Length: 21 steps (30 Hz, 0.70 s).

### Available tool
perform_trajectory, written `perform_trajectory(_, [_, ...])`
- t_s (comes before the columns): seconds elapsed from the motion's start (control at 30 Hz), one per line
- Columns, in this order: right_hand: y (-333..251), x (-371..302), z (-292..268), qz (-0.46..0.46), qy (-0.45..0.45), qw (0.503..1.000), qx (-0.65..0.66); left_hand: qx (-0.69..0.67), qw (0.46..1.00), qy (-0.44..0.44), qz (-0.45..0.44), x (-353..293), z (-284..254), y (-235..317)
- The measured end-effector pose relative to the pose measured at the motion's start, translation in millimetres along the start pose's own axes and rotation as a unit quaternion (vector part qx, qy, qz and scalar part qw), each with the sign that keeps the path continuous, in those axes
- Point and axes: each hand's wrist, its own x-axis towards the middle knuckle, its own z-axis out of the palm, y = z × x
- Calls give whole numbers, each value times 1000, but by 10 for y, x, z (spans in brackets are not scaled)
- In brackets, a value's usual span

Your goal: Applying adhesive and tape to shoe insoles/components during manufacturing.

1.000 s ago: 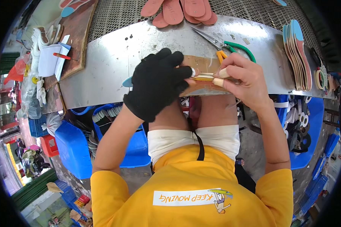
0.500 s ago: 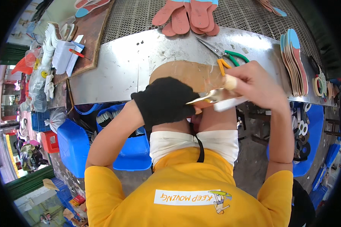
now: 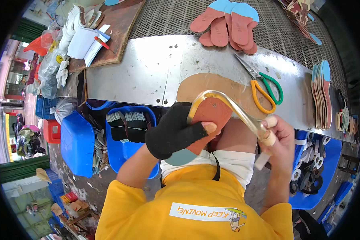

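Clearly, the edging is only part done, as far as I can judge from where I stand. The left hand, in a black knit glove, is closed around a reddish-brown insole with a grey-blue toe, held up over the lap at the front edge of the shiny metal table. A glossy gold strip lies along the rim of the heel end. From there it leaves the insole and runs free to the bare right hand with pale tape on its fingertips, which pinches it narrowly. I see no gold on the insole's right side or around the toe; what the glove covers I can't tell.

Below the table are 3 blue plastic bins. The middle bin holds tied bundles of thin dark and pale pieces. The tilted bin to its left has a row of pale flat pieces by its side. The bin on the right holds black and white rolls.
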Motion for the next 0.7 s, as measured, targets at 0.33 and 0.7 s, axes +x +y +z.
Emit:
perform_trajectory(0.33, [65, 67, 572, -112, 69, 989, -61, -181, 959, 204, 73, 190, 432, -68])
perform_trajectory(0.7, [229, 211, 625, -322, 182, 895, -250, -158, 939, 250, 176, 269, 525, -132])
